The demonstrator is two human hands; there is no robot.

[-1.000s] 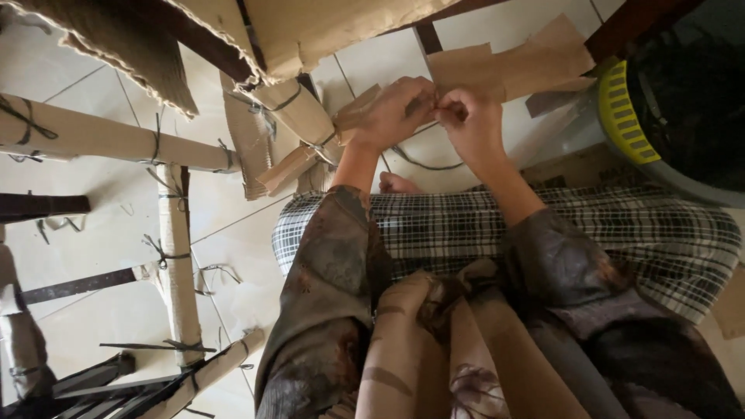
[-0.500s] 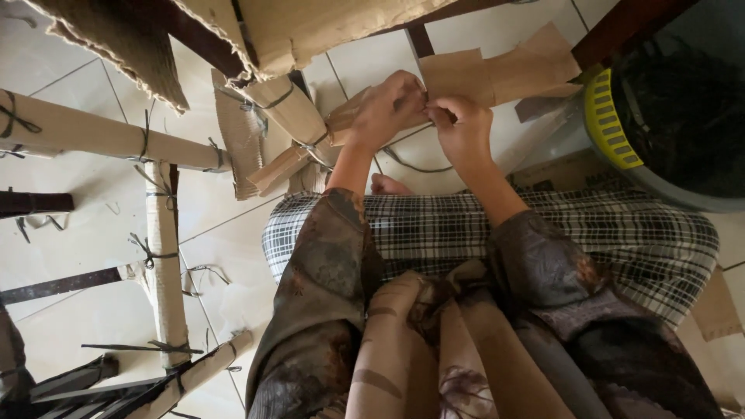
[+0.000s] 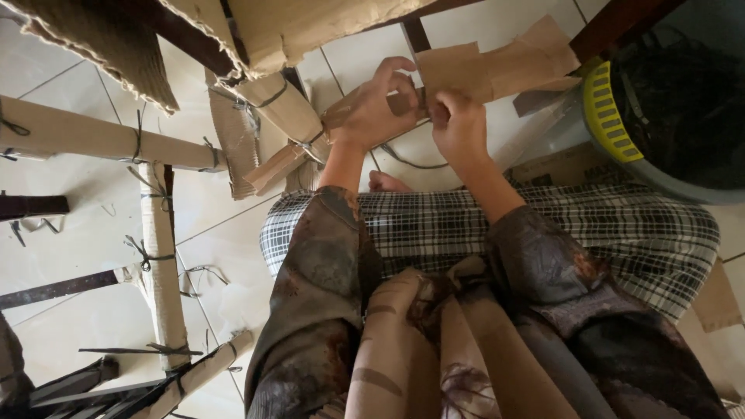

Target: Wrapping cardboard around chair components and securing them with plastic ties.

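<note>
Left hand [image 3: 371,109] is curled round the end of a cardboard roll [image 3: 341,116], fingers bent over the top and thumb below, so I read it as clamped on the roll. Right hand [image 3: 458,128] sits just beside it, thumb and forefinger pressed together on something small at the edge of a flat cardboard sheet [image 3: 497,66]; I cannot tell what the pinched bit is. Both hands meet above the tiled floor [image 3: 70,233], out past my knees, which are covered by a checked cloth [image 3: 543,225]. The roll I hold slants down to the left, where a dark tie [image 3: 306,147] binds it to another roll.

From where I look, a frame of more cardboard rolls [image 3: 101,140] lies on the floor to the left, one long roll running across and an upright one [image 3: 159,271] crossing it, lashed with dark ties at the joints. Torn corrugated cardboard [image 3: 93,46] hangs at the top left. A dark wire [image 3: 407,161] curls on the tiles under my hands. At the right stands a tub [image 3: 605,109] with a yellow slotted rim, dark stuff inside it.
</note>
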